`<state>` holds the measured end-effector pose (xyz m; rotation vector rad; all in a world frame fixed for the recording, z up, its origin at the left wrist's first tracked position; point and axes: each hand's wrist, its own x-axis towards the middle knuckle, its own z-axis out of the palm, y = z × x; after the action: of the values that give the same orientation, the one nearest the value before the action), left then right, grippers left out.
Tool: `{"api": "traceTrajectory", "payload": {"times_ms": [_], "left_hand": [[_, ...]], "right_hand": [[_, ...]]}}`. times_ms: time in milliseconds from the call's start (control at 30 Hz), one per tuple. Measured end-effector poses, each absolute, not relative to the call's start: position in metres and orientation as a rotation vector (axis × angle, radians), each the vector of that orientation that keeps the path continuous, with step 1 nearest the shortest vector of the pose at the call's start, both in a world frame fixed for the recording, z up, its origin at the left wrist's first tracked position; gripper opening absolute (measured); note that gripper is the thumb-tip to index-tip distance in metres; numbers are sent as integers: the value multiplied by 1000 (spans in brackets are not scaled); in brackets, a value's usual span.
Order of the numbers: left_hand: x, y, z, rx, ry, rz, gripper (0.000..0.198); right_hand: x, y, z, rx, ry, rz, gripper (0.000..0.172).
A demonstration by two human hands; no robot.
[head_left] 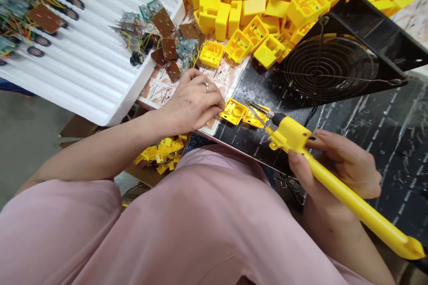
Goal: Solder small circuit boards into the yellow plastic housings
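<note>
In my right hand (337, 164) is a yellow soldering iron (347, 191), held by its body, the metal tip pointing left. That tip hangs over the right one of two small yellow casing halves, an open shell (259, 116) lying on the black bench. Beside it lies the other open shell (234, 111), with small metal parts inside. My left hand (197, 98), wearing a ring, is bent with its fingertips closed at this shell's left edge. The thumb side is partly hidden, so how firmly it grips does not show.
A black fan (321, 67) with a wire guard stands at the right. Many yellow casings (240, 9) pile up along the back. Wired circuit boards (167, 46) lie beside a white foam tray (100, 53) at left. Below the bench edge are more yellow parts (163, 153).
</note>
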<state>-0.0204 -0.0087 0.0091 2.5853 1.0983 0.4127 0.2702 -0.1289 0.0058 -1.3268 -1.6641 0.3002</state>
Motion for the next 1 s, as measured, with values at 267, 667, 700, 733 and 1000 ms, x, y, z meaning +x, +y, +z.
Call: {"api": "traceTrajectory", "payload": {"times_ms": [267,667,700,733,1000], "left_hand": [[-15,1,24,2529,1154,164,23],[-12,2,30,2517,1154,48,22],[-12,2,29,2521,1156,53,22],[-11,2,29,2526,1157,56,22],[-5,4,29,2546,1164,19,20]], "right_hand": [[278,-128,11,-1288,-1742,261,53],[268,-98,24,-872,-2022,365,23],[267,-96,24,-868,-2024,361,24],[266,-95,25,-864,-2029,355,26],[270,-87,37,-758,-2171,370,23]]}}
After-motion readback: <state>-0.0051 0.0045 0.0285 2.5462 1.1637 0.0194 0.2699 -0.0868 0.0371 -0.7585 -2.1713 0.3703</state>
